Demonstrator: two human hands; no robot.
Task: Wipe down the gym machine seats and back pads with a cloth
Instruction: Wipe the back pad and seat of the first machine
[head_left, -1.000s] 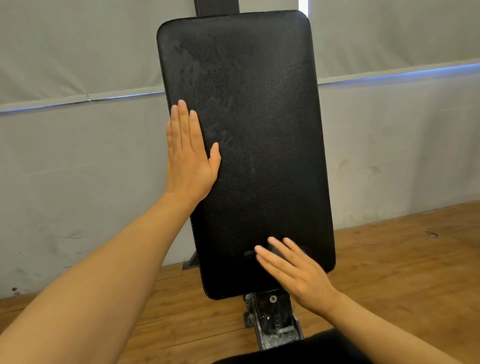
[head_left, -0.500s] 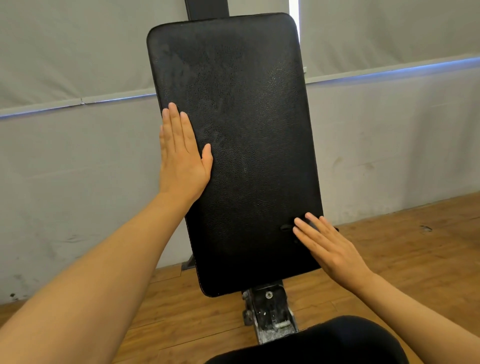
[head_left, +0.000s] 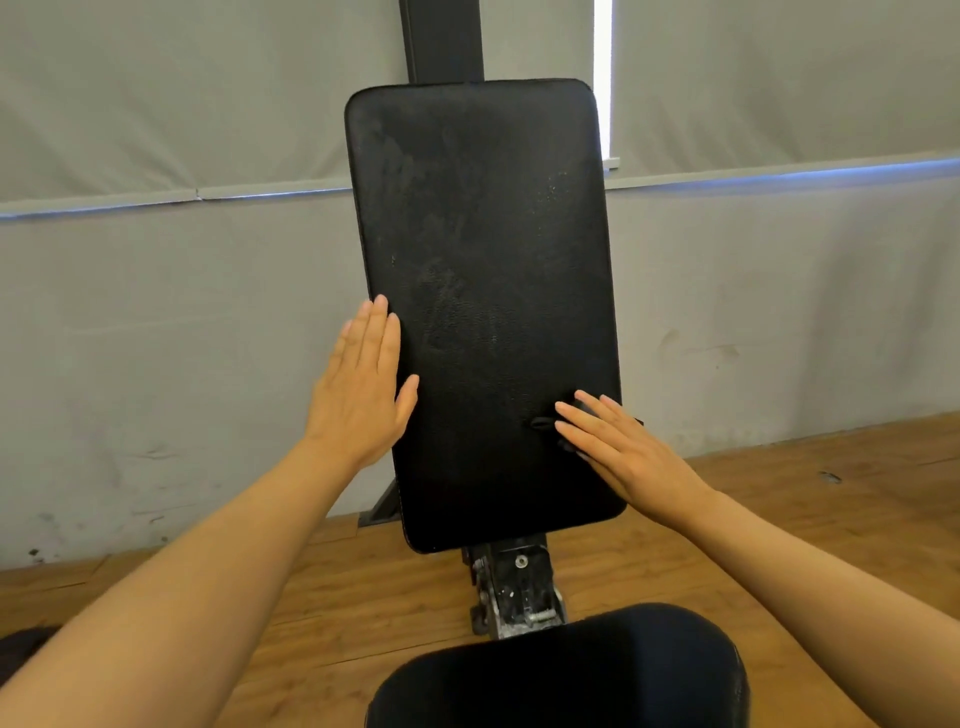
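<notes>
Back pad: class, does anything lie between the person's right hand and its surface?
Yes. A dark cloth lies under the right hand, pressed flat against the back pad near its lower right edge. The left hand rests directly on the pad's left edge.

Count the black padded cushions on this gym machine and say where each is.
2. The back pad stands upright at the middle, both hands flat on it. The seat lies at the bottom edge, partly cut off. Others may be out of view.

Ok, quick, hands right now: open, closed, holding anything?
Left hand: open, flat against the back pad.
Right hand: open, straight fingers pressing a dark cloth onto the pad.
</notes>
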